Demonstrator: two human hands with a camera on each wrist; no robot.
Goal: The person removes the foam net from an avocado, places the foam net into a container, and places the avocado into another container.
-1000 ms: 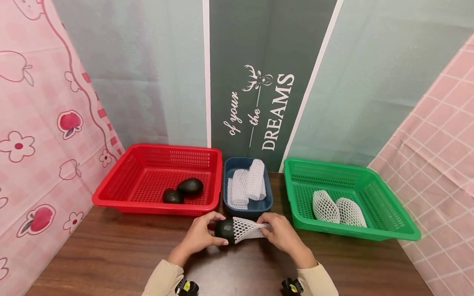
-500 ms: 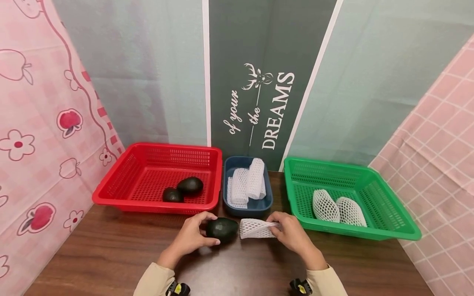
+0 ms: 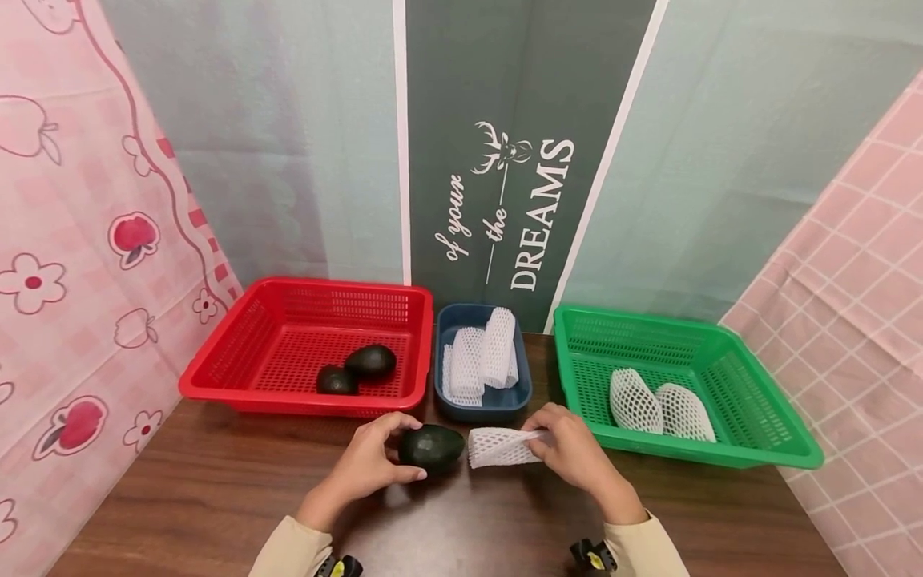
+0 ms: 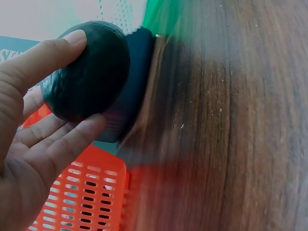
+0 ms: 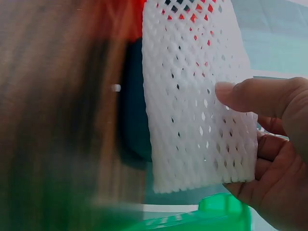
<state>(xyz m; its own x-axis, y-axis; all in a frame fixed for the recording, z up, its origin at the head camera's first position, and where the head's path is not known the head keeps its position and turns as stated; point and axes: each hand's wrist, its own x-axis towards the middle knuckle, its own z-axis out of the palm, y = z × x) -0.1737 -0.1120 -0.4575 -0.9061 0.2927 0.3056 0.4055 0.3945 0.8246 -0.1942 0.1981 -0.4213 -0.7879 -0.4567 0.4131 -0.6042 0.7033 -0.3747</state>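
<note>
Furthest to the left of the left grip hangs a pink cloth [image 3: 79, 280] printed with apples and flowers. Beyond that grip and to its left sits a red basket [image 3: 303, 400], two dark avocados [image 3: 370, 362] touching each other in its near right corner. Here, over the brown tabletop [image 3: 461, 529], the left hand [image 3: 371, 457] grasps a dark green avocado [image 3: 433, 447], thumb on the near side, fingers on the far side. Behind the space between the two grips stands a blue bin [image 3: 479, 413] holding several white foam net sleeves [image 3: 497, 346]. Just right of the held avocado, one end facing it across a narrow gap, is another foam sleeve [image 3: 501, 447]; the right hand [image 3: 570, 445] pinches it between thumb and fingers near its other end. Beyond and to the right of that grip I see a green basket [image 3: 692, 451] with two netted bundles [image 3: 634, 401] lying side by side, and past it a pink checked cloth [image 3: 851, 344].
</note>
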